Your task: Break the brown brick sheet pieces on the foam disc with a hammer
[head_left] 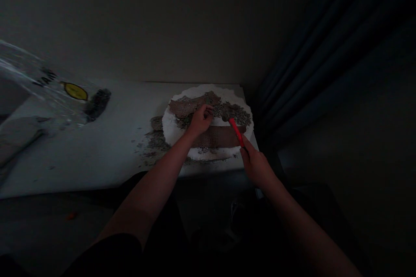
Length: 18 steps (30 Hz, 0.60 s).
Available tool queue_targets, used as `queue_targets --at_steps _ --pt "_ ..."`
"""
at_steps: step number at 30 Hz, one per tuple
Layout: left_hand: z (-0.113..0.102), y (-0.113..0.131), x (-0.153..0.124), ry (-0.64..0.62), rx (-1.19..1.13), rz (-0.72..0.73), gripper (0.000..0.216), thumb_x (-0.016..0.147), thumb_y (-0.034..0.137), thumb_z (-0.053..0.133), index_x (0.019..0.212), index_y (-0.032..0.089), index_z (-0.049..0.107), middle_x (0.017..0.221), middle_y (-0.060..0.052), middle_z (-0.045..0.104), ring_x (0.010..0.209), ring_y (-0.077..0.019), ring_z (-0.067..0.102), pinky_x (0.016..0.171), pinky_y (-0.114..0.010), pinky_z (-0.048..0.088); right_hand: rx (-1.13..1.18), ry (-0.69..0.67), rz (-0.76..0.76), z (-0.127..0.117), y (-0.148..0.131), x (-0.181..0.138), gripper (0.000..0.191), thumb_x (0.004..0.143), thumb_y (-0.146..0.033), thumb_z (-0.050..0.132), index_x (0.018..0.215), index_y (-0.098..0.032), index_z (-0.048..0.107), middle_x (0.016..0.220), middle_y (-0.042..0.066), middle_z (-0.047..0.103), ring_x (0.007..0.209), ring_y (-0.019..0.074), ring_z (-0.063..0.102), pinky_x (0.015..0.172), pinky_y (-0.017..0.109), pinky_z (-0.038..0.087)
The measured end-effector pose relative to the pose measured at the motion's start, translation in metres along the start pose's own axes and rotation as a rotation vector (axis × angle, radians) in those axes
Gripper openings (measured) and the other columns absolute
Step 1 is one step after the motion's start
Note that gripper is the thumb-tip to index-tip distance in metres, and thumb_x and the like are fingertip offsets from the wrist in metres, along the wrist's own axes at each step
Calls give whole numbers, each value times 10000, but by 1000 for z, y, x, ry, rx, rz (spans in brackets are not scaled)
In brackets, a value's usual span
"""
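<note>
My right hand (pixel 255 162) is closed around the red handle of a hammer (pixel 236 132), whose dark head rests near a heap of grey-brown crumbled bits (pixel 238 113). Just left of that head, my left hand (pixel 202 117) is held low with its fingers curled together; whatever they pinch is hidden in the dim light. Both hands are over a white scallop-edged mat (pixel 169 127). A flat brown textured strip (pixel 221 136) lies across its near half. Behind my left hand is a rougher brown piece (pixel 185 106).
The white table (pixel 97 147) runs off to the left, with crumbs (pixel 156 140) scattered beside the mat. A clear plastic bag (pixel 55 91) with a yellow label lies at the left, dark contents at its end. Dark curtains (pixel 308 52) hang at the right.
</note>
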State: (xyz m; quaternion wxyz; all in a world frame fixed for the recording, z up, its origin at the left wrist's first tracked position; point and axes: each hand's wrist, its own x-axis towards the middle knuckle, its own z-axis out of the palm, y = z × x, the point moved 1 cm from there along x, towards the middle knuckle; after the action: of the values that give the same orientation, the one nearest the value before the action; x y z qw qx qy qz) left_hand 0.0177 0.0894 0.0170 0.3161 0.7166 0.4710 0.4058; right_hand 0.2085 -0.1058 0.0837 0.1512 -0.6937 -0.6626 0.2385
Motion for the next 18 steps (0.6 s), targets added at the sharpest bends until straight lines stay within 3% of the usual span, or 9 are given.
queue_targets --at_steps 6,10,13,15,18 --pt "-36 2 -7 96 42 -13 237 829 133 514 1043 166 612 908 -15 665 782 -125 593 736 -242 481 -43 -38 9 2 4 1 575 1025 -292 390 1592 -218 329 1079 140 763 910 305 738 799 384 529" --pt "-93 -6 -25 248 180 -103 220 883 172 521 1092 171 589 961 -26 675 786 -119 587 739 -247 480 24 62 -16 -6 13 2 567 1022 -295 365 1575 -171 365 1147 160 742 1009 319 720 892 434 527" --pt "-141 -20 -50 328 397 -274 247 885 206 545 1129 177 576 1013 -60 693 824 -148 620 755 -276 488 94 88 -68 -9 20 2 577 1012 -311 376 1569 -161 378 1193 165 727 1079 324 699 946 453 522" --pt "-166 -34 -69 286 590 -433 222 881 255 576 1085 171 601 1010 -87 710 870 -193 644 784 -316 494 120 72 -95 -7 23 3 585 1005 -319 390 1568 -163 381 1228 167 715 1093 330 694 957 465 522" --pt "-180 -55 -98 -18 792 -538 189 846 303 626 924 133 659 961 -130 728 933 -274 668 821 -378 505 106 25 -96 1 22 4 589 990 -308 422 1561 -168 396 1278 170 694 1105 342 689 964 477 521"
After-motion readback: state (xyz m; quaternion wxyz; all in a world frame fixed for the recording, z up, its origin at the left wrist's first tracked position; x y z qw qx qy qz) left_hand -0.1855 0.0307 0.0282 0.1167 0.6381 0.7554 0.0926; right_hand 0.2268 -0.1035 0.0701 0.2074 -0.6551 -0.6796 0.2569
